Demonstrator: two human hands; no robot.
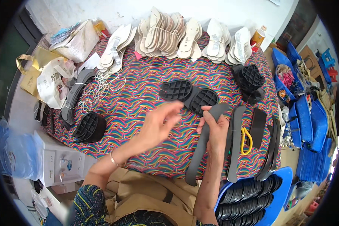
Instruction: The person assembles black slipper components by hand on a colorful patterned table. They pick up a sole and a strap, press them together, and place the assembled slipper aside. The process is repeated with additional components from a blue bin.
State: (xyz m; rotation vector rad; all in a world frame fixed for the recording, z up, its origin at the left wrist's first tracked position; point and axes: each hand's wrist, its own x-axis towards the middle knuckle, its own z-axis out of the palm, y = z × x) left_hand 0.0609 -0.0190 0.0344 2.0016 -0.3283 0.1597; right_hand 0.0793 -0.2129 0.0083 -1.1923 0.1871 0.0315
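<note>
My right hand (216,130) grips a long, curved grey strip (198,158) near its upper end, and the strip hangs down toward the table's near edge. To its left, my left hand (158,123) is raised over the table with fingers bent, thumb apart and nothing visible in it. Just beyond both hands lies a black shoe sole (192,96) with its grid-ribbed underside up. Beside my right hand another grey strip (235,145) lies lengthwise. A yellow-handled tool (246,141), perhaps scissors, rests next to it, its blades not clear.
Bundled pale insoles (164,34) line the far edge. More black soles (248,81) lie at right, another (89,127) at left near tangled white string (105,84). Dark strips (269,150) lie at right. A blue crate (286,184) of black pieces stands at the near right edge.
</note>
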